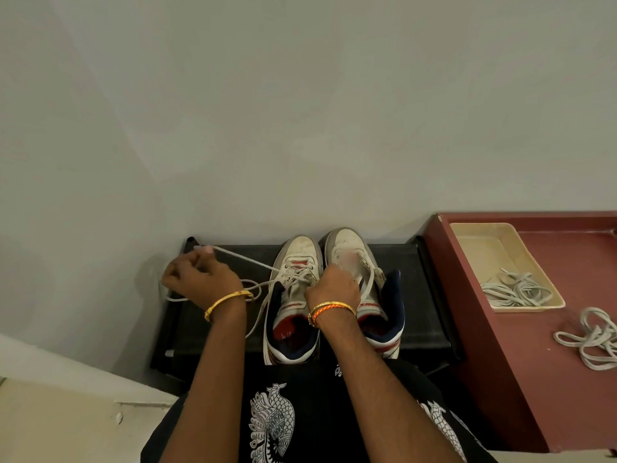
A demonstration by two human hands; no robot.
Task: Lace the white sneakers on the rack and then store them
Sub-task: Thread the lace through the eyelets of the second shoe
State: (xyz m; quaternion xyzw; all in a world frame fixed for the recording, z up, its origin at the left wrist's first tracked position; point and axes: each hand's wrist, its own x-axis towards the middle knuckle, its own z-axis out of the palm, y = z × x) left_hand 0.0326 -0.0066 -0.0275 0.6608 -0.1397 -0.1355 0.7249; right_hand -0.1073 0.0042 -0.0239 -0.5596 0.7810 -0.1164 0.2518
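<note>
On black rack (pixel 394 262), left hand (pixel 197 279) pinches taut lace (pixel 247 260); right hand (pixel 334 284) steadies left sneaker (pixel 293 295), grip unclear: pull evenly, keep eyelets aligned.

Two worn white sneakers, left (pixel 293 295) and right (pixel 364 289), stand side by side, toes to the wall, on a black rack (pixel 414 315); a white lace (pixel 247 259) stretches taut leftward from the left shoe's eyelets.

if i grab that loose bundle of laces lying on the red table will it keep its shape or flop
The bundle of laces would likely flop: it lies in slack, tangled loops. It is probably light, being thin flat cord. Loops may trail or snag as it lifts off the red table.
</note>
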